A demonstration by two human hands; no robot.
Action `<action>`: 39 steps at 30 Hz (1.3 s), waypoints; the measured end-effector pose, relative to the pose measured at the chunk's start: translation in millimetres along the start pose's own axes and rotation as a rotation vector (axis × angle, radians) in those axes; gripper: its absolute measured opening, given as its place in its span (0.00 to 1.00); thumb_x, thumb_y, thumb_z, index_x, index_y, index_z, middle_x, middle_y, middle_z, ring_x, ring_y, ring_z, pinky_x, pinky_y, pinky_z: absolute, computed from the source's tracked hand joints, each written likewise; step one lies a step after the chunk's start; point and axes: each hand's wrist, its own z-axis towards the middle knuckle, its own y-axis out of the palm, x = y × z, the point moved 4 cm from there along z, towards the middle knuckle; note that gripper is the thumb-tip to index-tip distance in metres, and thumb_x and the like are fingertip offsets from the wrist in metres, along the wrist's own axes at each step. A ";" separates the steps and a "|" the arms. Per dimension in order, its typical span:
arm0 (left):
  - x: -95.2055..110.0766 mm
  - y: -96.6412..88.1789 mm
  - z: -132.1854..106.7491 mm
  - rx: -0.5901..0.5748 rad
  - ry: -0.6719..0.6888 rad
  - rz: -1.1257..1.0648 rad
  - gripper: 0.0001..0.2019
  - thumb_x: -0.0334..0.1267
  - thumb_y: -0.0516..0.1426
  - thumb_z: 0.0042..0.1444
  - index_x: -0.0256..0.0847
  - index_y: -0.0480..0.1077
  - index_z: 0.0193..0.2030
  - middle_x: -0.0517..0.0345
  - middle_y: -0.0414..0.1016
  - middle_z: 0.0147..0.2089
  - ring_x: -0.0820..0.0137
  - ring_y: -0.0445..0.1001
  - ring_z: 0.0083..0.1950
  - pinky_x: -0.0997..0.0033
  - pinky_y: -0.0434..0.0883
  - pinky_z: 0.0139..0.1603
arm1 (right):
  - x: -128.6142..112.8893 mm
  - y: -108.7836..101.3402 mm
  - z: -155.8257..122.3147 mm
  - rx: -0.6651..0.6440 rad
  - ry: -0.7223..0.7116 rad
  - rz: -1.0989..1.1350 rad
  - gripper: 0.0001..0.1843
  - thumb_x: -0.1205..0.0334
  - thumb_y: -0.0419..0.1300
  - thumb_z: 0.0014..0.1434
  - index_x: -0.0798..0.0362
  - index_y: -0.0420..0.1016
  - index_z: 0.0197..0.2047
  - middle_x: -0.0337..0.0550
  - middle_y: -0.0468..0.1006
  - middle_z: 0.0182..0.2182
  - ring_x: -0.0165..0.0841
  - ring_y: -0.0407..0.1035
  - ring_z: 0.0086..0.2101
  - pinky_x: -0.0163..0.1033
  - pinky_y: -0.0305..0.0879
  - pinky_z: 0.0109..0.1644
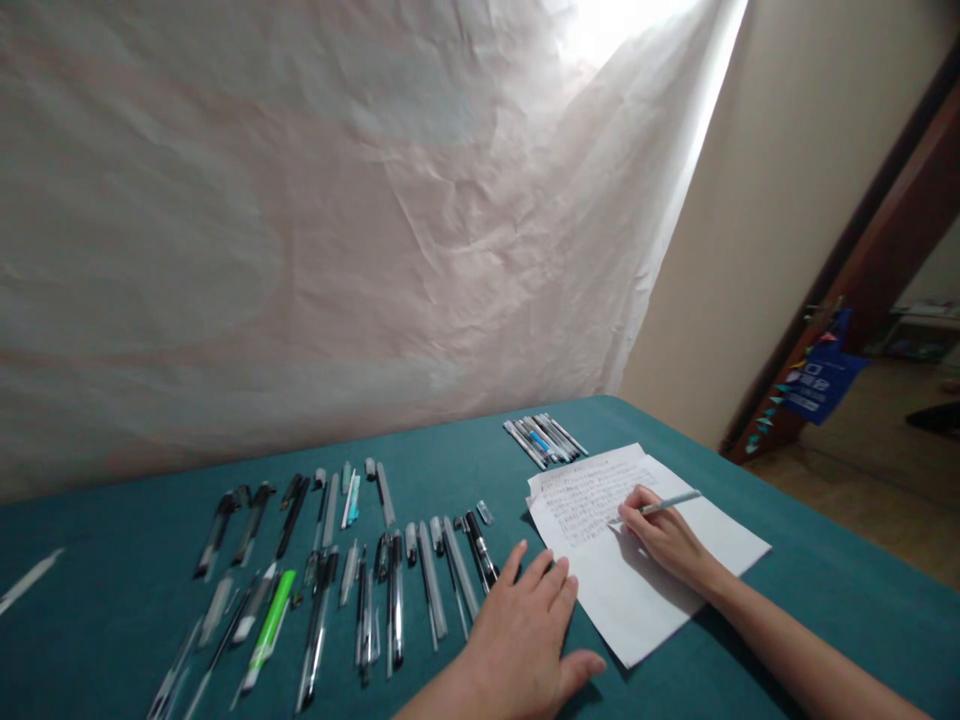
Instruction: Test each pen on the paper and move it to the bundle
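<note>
My right hand (654, 528) is closed around a slim pale pen (673, 501), its tip down on a white sheet of paper (622, 615). Rows of dark handwriting cover the upper part of that sheet, and another sheet's edge shows beneath it. Flat beside the paper's left edge, my left hand (529, 620) rests with fingers spread and nothing held. Just beyond its fingertips lies a black pen (481, 548). The pen tip is too small to make out clearly.
Several pens and loose pen parts lie in rows on the green tabletop (442, 480), among them a bright green pen (270, 628). A bundle of slim pens (545, 440) sits behind the paper. A hanging sheet (337, 220) backs the table; a blue bag (821, 380) hangs at right.
</note>
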 end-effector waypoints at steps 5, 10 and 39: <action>-0.7 -0.4 0.0 -0.010 -0.001 -0.002 0.29 0.54 0.43 0.57 0.37 0.57 0.59 0.48 0.56 0.62 0.57 0.51 0.63 0.52 0.39 0.62 | -0.4 -0.4 0.0 0.001 -0.020 -0.019 0.11 0.59 0.50 0.55 0.51 0.62 0.23 0.33 0.63 0.17 0.29 0.59 0.21 0.35 0.56 0.27; -1.4 0.1 0.3 -0.013 0.003 0.008 0.29 0.53 0.43 0.57 0.37 0.56 0.60 0.48 0.55 0.62 0.58 0.50 0.63 0.53 0.39 0.63 | -2.2 0.3 -0.1 -0.013 -0.015 -0.033 0.10 0.60 0.49 0.55 0.51 0.61 0.23 0.34 0.63 0.18 0.29 0.59 0.21 0.35 0.55 0.26; 1.3 -2.2 0.2 -0.045 -0.016 0.060 0.29 0.53 0.42 0.58 0.36 0.57 0.59 0.48 0.56 0.62 0.59 0.50 0.63 0.50 0.42 0.63 | 1.7 1.1 -0.6 -0.009 -0.037 -0.062 0.10 0.60 0.48 0.56 0.51 0.58 0.24 0.33 0.61 0.19 0.29 0.58 0.22 0.35 0.55 0.27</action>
